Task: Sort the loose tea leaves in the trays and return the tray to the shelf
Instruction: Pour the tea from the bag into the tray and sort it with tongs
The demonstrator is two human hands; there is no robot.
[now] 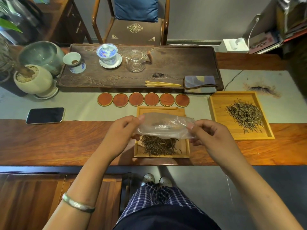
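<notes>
A clear plastic bag point(163, 127) is stretched sideways between my two hands, just above a light bamboo tray point(186, 147) at the table's front edge. My left hand point(123, 130) pinches the bag's left end and my right hand point(207, 131) pinches its right end. A heap of dark loose tea leaves point(158, 146) lies in this tray, partly hidden behind the bag. To the right a larger bamboo tray point(221, 123) holds a second spread of tea leaves point(245, 116).
Several round red coasters point(143, 99) line up behind the near tray. A dark tea board point(191, 63) carries a gaiwan point(109, 54), glass pitcher point(136, 61), bamboo tongs point(162, 84) and folded cloth point(200, 83). A phone point(45, 115) lies left, pots point(33, 78) far left.
</notes>
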